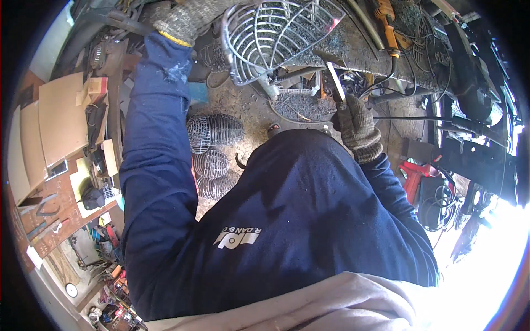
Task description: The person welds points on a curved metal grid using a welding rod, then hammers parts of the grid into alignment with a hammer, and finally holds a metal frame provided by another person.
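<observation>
A round wire basket or guard (pixel 270 41) of curved metal rods stands at the top centre, with a small glowing red spot near its right rim. My left hand (pixel 190 22), in a grey knit glove with a yellow cuff, reaches up beside its left rim. The fingers run out of the top of the picture, so their grip is hidden. My right hand (pixel 358 128), also gloved, is closed round the pale flat handle of what looks like a chipping hammer (pixel 334 81). Its dark, pointed head lies just below the basket's right side, apart from it.
Several wire cages (pixel 212 132) sit on the floor at my left. An orange power tool (pixel 386 22) lies on the cluttered bench at the upper right. A black cable (pixel 414 118) runs rightward past my right hand. Cardboard sheets (pixel 55 121) and tools fill the left side.
</observation>
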`<state>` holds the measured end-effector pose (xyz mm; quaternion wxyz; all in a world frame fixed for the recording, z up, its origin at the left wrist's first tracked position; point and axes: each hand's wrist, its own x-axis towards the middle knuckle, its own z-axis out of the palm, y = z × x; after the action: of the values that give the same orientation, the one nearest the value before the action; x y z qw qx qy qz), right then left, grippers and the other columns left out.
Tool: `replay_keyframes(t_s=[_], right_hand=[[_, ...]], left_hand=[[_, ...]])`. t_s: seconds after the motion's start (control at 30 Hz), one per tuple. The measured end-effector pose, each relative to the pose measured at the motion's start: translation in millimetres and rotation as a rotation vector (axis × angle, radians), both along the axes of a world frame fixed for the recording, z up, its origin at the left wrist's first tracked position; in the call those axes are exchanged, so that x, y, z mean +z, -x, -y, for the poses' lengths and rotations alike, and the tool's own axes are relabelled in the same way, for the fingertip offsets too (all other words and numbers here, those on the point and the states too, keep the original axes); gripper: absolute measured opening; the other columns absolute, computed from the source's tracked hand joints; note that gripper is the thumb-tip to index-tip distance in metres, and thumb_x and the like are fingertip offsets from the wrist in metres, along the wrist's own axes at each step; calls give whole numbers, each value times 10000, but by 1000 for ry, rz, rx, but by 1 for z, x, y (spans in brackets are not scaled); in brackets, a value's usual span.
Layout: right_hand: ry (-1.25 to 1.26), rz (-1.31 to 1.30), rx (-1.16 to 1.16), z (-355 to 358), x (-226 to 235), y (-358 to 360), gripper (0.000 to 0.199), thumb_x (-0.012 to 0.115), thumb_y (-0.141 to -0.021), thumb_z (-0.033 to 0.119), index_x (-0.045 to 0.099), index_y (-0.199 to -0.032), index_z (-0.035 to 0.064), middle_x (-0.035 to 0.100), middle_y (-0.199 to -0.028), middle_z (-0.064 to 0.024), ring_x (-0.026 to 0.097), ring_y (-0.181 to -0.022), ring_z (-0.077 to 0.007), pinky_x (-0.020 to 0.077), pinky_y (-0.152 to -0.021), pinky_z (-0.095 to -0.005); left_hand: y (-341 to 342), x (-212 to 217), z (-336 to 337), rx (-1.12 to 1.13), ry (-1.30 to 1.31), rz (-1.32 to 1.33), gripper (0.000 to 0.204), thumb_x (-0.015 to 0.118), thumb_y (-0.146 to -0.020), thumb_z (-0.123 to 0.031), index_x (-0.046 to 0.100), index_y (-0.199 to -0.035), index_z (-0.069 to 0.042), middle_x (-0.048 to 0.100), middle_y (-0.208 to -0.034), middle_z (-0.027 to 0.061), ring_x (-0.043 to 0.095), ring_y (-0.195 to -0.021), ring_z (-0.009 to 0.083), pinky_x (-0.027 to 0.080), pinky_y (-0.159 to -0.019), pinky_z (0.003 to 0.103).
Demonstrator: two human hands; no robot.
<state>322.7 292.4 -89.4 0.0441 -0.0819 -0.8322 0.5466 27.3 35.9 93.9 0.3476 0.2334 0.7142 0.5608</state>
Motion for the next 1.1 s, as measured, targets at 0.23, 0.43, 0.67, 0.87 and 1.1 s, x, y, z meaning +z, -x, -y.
replay_keyframes(t_s=[0.23,0.43,0.67,0.87,1.1], right_hand=[[38,104,63,12,16,1,346,533,-1084,294,593,-1295,26,663,-845,-119,679,-683,-232,525,-621,-387],[-84,133,114,18,7,7,392,519,-1082,326,588,-1327,28,606,-765,-46,614,-632,-136,511,-589,-321],[-172,-66,180,30,42,27,279,565,-1039,267,634,-1182,37,671,-869,-186,677,-792,-375,529,-711,-471],[-507,-227,194,35,8,47,320,498,-1091,267,621,-1272,34,654,-829,-142,685,-726,-256,542,-667,-398],[-287,-121,146,37,40,40,303,544,-1074,233,628,-1270,17,683,-831,-153,705,-734,-280,548,-649,-395]], left_hand=[[-4,4,-21,-102,27,-233,759,804,-912,-315,481,-1496,46,720,-1147,158,676,-1091,231,525,-1010,381],[21,-15,-12,-198,-30,-80,622,754,-940,-320,586,-1412,49,710,-1172,148,664,-1072,214,522,-982,338],[-15,10,-18,-105,236,-446,648,753,-931,-384,606,-1396,43,721,-1190,136,669,-1060,209,521,-961,326],[-15,3,-17,-134,136,-379,646,743,-940,-395,603,-1403,33,728,-1181,131,672,-1048,203,524,-947,321],[-15,-3,-16,-136,76,-341,644,731,-951,-408,601,-1411,21,735,-1169,124,675,-1034,196,528,-932,316]])
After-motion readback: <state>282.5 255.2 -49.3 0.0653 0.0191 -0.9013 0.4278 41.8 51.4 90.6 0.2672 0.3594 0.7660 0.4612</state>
